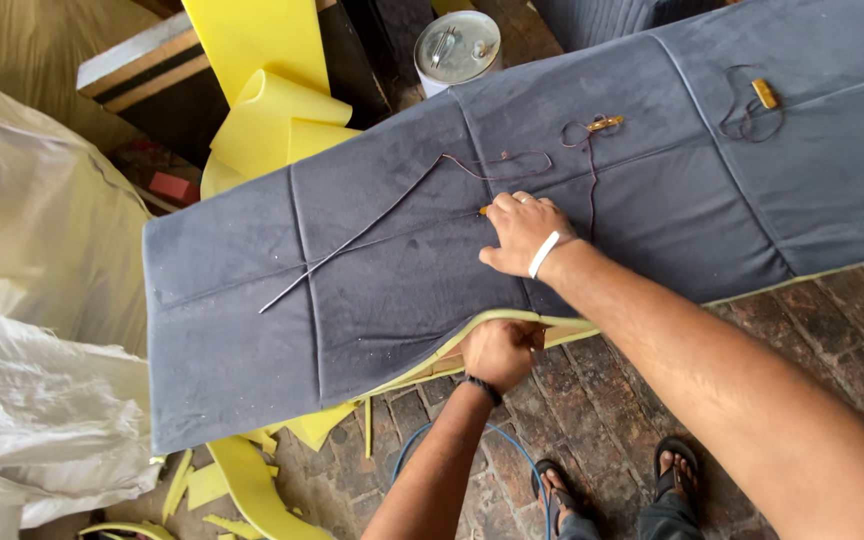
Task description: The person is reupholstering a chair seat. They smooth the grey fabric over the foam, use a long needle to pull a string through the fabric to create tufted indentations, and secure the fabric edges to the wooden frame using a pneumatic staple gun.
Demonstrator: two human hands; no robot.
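- Right hand [524,232] is pinching a long needle [372,228], lying flat across the grey cushion [372,290].
- Left hand [498,352] is reaching under the cushion's edge, grip hidden.
- Risk: needle could be pricking unseen fingers below.

The grey quilted cushion [382,270] is running off the frame's right edge and hiding the left hand's [499,352] fingertips (tucked under its near rim), while concealing whatever is supporting it.

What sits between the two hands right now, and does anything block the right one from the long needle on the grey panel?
The grey panel itself separates them: the left hand grips its near edge, the right hand rests on top. Nothing visible blocks the long needle; only bare fabric lies between.
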